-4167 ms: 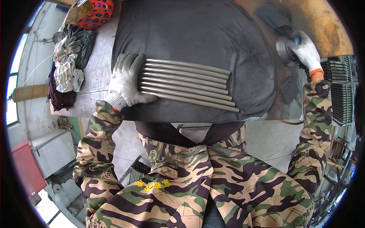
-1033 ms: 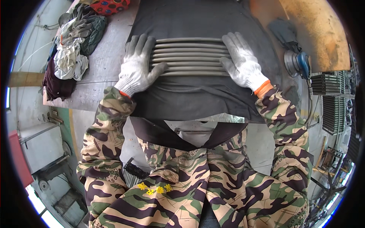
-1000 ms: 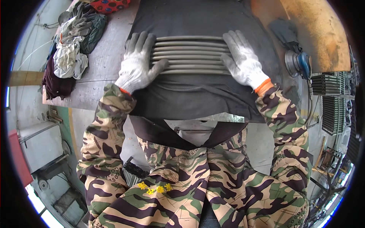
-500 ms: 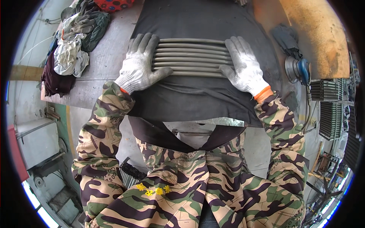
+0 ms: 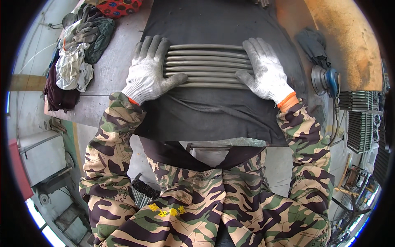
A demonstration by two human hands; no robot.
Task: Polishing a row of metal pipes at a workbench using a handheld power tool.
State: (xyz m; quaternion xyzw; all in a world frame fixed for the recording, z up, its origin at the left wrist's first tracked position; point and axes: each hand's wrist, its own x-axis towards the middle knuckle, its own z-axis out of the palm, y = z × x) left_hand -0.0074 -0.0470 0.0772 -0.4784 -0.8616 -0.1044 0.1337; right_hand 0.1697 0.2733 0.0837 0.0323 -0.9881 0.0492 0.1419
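Observation:
Several thin grey metal rods (image 5: 207, 63) lie side by side, crosswise on a black cloth (image 5: 205, 20). My left hand (image 5: 150, 72), in a white knitted glove with grey-coated fingers, lies over their left ends. Its fingers stretch away from me, and the thumb points inward over the near rods. Over the right ends rests my right hand (image 5: 265, 70), gloved alike, with straight fingers and its thumb turned inward. Both hands are open and touch the rods. The rod ends are hidden beneath the gloves.
Crumpled rags and gloves (image 5: 78, 53) are heaped at the left, beside a red patterned cloth (image 5: 121, 7). A blue sander (image 5: 331, 81) with a hose and a dark cloth (image 5: 311, 45) lie to the right. Beyond the table's right side stand stacked metal racks (image 5: 358, 123).
The rods, cloth and sander sit slightly lower in the picture. My hands keep nearly the same pose over the rod ends, fingers still stretched out.

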